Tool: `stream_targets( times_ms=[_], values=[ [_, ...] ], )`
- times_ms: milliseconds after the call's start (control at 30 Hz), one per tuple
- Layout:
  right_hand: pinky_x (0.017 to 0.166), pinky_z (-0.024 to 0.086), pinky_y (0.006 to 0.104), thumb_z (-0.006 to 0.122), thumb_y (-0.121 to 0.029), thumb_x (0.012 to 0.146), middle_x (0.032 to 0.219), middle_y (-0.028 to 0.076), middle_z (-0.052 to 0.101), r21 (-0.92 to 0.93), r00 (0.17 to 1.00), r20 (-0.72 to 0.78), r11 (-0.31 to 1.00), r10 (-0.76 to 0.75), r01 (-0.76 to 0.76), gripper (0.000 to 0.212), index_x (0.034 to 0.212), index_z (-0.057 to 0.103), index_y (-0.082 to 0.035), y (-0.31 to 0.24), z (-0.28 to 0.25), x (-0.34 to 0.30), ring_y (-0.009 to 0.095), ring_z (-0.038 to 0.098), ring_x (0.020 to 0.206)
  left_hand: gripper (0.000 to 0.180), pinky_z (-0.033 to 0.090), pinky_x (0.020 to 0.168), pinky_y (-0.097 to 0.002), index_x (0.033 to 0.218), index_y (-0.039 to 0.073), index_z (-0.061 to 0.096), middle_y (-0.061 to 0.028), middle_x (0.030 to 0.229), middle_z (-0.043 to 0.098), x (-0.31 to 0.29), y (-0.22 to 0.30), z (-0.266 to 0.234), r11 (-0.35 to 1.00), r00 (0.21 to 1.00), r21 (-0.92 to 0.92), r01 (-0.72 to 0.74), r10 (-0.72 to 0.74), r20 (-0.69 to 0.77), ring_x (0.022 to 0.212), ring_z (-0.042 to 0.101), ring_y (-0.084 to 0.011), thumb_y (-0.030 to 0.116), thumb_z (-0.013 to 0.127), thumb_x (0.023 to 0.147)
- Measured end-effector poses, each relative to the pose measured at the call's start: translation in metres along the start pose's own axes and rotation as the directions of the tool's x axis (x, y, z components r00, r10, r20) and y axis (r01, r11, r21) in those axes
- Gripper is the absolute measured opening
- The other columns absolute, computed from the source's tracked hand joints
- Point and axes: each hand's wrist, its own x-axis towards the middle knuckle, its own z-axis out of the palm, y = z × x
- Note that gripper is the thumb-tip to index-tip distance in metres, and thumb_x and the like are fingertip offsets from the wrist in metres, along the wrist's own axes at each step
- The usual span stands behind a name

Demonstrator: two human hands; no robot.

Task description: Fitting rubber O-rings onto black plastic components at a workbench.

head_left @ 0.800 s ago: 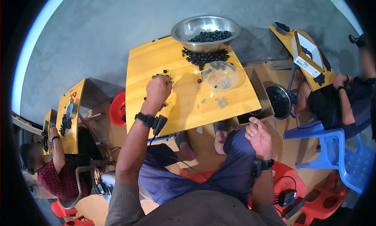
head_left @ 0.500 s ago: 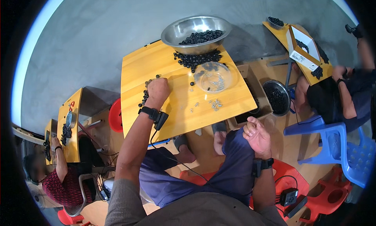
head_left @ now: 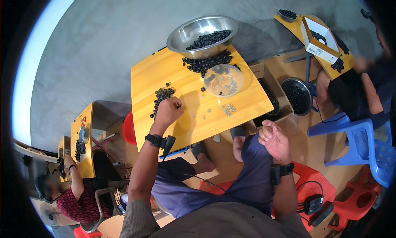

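Note:
My left hand (head_left: 168,113) is over the yellow wooden table, its fingers closed on a small black round piece (head_left: 177,106). Right beside it lies a loose cluster of small black round pieces (head_left: 161,95). My right hand (head_left: 274,142) is raised above my right knee, off the table's near edge. Its fingers are curled in toward the thumb; whatever they may hold is too small to make out. On the table stands a clear plastic tub (head_left: 224,80) with small shiny bits inside. More small shiny bits (head_left: 228,110) lie in front of it.
A large steel bowl (head_left: 202,36) of black pieces stands at the table's far edge, with a pile (head_left: 208,64) spilling before it. Right of the table are a cardboard box (head_left: 270,89) and a metal basin (head_left: 297,96). Other people sit at tables on both sides; a blue chair (head_left: 354,143) stands right.
My left hand has drawn back toward me and turned, uncovering the black cluster and showing a black piece in its fingers. My right hand stays curled above the knee. The view has shifted slightly.

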Motion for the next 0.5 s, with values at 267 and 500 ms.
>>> stream_targets(
  times_ms=[267,500],
  values=[
    [0.072,0.043,0.0313,0.049,-0.027,0.106,0.080,0.001,0.049,0.032,0.999,0.037,0.999,0.001,-0.002,0.042,0.133,0.052,0.006,0.003,-0.001,0.002,0.015,0.048,0.079,0.016,0.056,0.069,-0.0424,0.079,0.004,0.074,-0.0192,0.076,0.071,0.042,-0.028,-0.031,0.982,0.962,0.101,0.159,-0.131,-0.238,0.073,0.071,-0.0346,0.019,0.072,0.076],
    [0.072,0.044,0.0316,0.048,-0.027,0.107,0.080,0.002,0.049,0.046,0.999,0.039,0.999,-0.003,0.001,0.042,0.133,0.053,0.006,0.000,-0.002,0.002,0.015,0.049,0.079,0.022,0.057,0.077,-0.0456,0.082,0.003,0.077,-0.0230,0.086,0.072,0.095,-0.044,-0.023,0.871,0.972,0.432,0.234,-0.221,-0.081,0.084,0.071,-0.0400,0.022,0.071,0.074]
  ],
)
